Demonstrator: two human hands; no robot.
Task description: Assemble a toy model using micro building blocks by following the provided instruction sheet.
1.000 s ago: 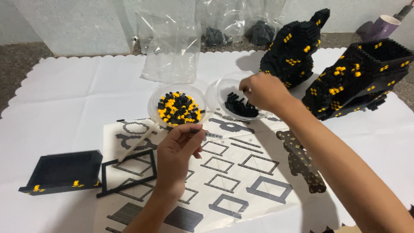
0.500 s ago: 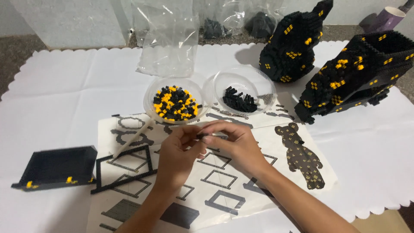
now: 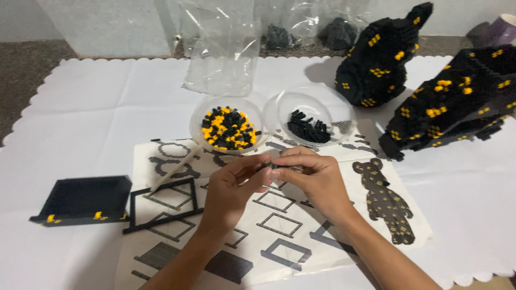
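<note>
Since a second ago, the right hand [image 3: 317, 180] has come back from the bowl of black bricks [image 3: 314, 115] and now meets the left hand [image 3: 234, 188] over the instruction sheet [image 3: 279, 225]; half a second ago they were already together, and they have hardly shifted since. Both hands are pinched shut, fingertips touching, around a tiny black piece [image 3: 273, 165] held between them just above the paper, likely raised so that it can be seen and pressed together close to the eyes. It is too small to tell whether it is one brick or several joined. Two clear bowls sit side by side just beyond the hands, the left one holding mixed black and yellow bricks [image 3: 228, 128], both within easy reach. A thin pale stick [image 3: 174, 171] leans out of the mixed bowl onto the sheet. Left of the hands lie a flat black frame [image 3: 161, 207] on the sheet and, beside it, an open black box [image 3: 83, 200] with yellow dots. Two large black brick builds [image 3: 381, 56] [image 3: 457, 102] stand at the far right of the white tabletop [image 3: 80, 118], apart from the hands. Empty plastic bags [image 3: 220, 53] stand behind the bowls. Nothing lies between the hands and the bowls.
</note>
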